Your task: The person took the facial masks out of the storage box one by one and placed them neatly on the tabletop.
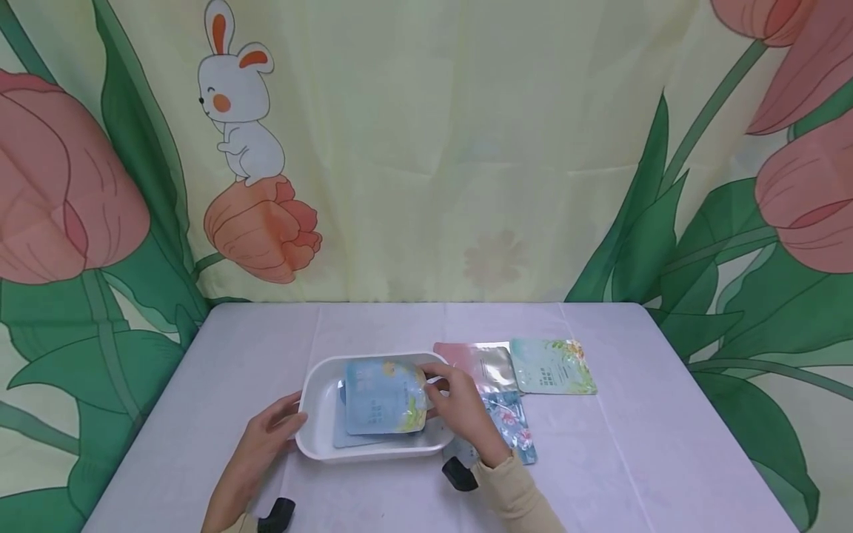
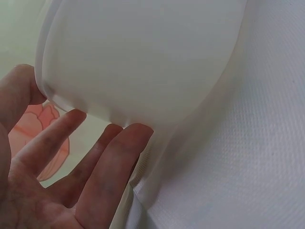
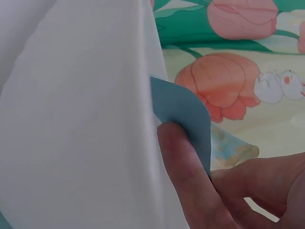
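Observation:
A white tray (image 1: pixel 373 457) stands on the table with a light-blue flat sachet (image 1: pixel 380 400) in it, decorated with yellow and green. Under that sachet another blue sachet (image 1: pixel 363 442) shows at the edges. My right hand (image 1: pixel 463 403) pinches the upper sachet at its right edge; the right wrist view shows a finger and thumb on a blue sachet (image 3: pixel 183 102) beside the tray wall (image 3: pixel 95 119). At the tray's left end, my left hand (image 1: pixel 263 440) holds the rim, with fingertips (image 2: pixel 138 131) against the outer wall in the left wrist view.
Right of the tray lie a pink and silver sachet (image 1: pixel 476 363), a green sachet (image 1: pixel 553 366) and a blue floral sachet (image 1: pixel 516 426), partly covered by my right hand. A white cloth covers the table (image 1: pixel 633 459). Behind it hangs a curtain (image 1: pixel 426 148) printed with tulips and a rabbit.

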Available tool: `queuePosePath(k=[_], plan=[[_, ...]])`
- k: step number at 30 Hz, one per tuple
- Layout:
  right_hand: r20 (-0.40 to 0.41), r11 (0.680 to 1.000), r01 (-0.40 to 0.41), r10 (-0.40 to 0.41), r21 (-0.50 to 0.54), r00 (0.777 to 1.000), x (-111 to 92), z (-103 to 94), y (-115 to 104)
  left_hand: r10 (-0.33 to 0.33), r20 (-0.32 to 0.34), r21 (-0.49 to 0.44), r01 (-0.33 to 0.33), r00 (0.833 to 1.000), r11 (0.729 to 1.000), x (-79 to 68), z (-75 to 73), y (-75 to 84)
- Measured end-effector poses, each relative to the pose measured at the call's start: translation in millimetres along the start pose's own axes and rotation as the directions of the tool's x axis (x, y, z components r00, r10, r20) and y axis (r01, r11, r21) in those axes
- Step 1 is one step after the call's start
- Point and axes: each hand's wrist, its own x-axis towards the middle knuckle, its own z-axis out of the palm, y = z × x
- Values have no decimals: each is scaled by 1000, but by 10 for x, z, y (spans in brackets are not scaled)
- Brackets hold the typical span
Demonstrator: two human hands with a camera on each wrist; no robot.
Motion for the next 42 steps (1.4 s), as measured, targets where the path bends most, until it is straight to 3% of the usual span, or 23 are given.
queuePosePath(k=[14,33,42], plan=[[-63,1000,-24,23,-11,998,-78,-245,-28,-11,-4,7,11,1000,1000,1,1,5],[-155,991,-84,68,-102,986,-204,-673,-2,5,-17,-4,-5,1000,1000,12,21,3],[-147,987,-74,52,-144,988,-251,-822,-10,-10,-17,12,10,1000,1000,11,17,10]])
